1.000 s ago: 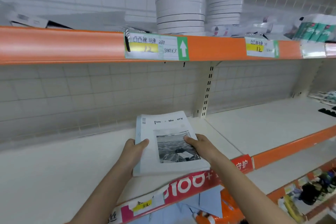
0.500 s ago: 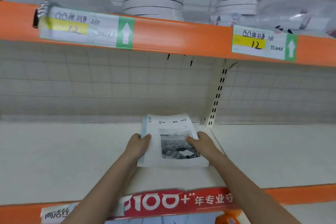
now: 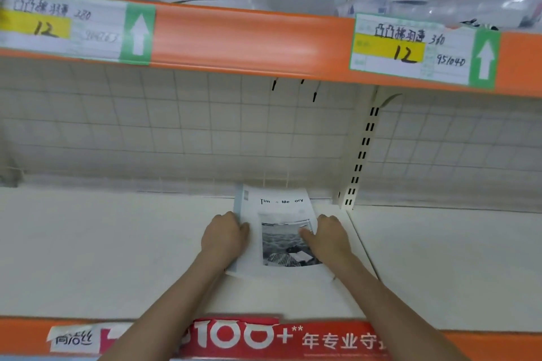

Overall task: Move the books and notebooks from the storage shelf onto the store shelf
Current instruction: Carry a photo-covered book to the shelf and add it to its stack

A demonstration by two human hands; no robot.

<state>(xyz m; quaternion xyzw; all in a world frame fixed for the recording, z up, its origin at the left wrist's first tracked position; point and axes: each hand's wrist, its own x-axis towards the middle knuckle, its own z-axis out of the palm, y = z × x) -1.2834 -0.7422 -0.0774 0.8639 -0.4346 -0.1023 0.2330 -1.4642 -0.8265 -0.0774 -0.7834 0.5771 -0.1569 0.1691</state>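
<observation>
I note both hands gripping the book stack (image 3: 275,208) at centre frame — left hand (image 3: 224,236) on its left edge, right hand (image 3: 328,236) across the cover — resting on the cream shelf (image 3: 117,243).

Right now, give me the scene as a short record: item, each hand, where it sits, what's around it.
item: stack of notebooks, top cover printed with a title and a black-and-white photo
left hand: grips the stack's left edge
right hand: grips the right edge, thumb on the cover
location: on the cream shelf, far edge near the back grid panel
beside it: slotted upright to the right
above: orange shelf rail with price labels
</observation>
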